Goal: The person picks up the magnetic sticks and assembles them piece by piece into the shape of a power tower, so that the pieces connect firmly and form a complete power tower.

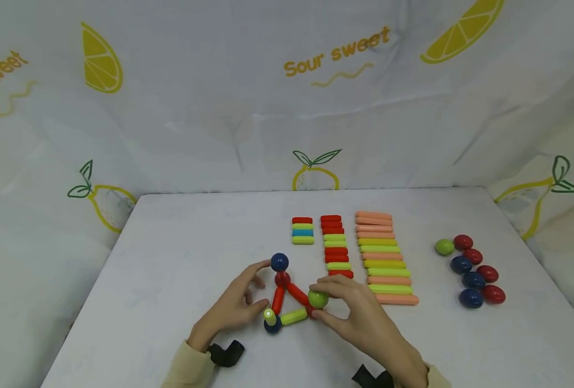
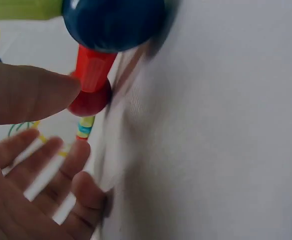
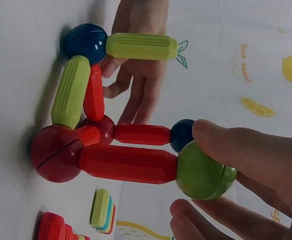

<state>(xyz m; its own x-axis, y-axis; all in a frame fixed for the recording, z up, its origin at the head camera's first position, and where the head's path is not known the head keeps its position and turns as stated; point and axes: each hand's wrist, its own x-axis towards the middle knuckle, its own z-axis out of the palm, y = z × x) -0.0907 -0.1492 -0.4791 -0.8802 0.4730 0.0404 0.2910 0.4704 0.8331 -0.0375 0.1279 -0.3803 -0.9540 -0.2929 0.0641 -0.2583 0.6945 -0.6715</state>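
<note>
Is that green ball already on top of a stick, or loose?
On: the green ball caps a red stick, pinched by the right hand.

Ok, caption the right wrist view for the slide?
Right hand pinches a green ball atop an upright red rod of a magnetic frame.

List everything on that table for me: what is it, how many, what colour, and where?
Structure: one, of red and lime sticks joined by dark blue, red and green balls, front centre between the hands.
Green ball: one, on top of an upright red stick, pinched by the right hand.
Short sticks: four, red, lime, blue, lime, small stack behind the structure.
Medium sticks: about nine, red and lime, middle row.
Long sticks: about thirteen, peach and lime, right row.
Loose balls: eight, one green, four red, three dark blue, far right.
Table: one, white.
Backdrop: white cloth with lemon prints.
Left hand: fingers spread beside the structure.
Right hand: holds the green ball.
</note>
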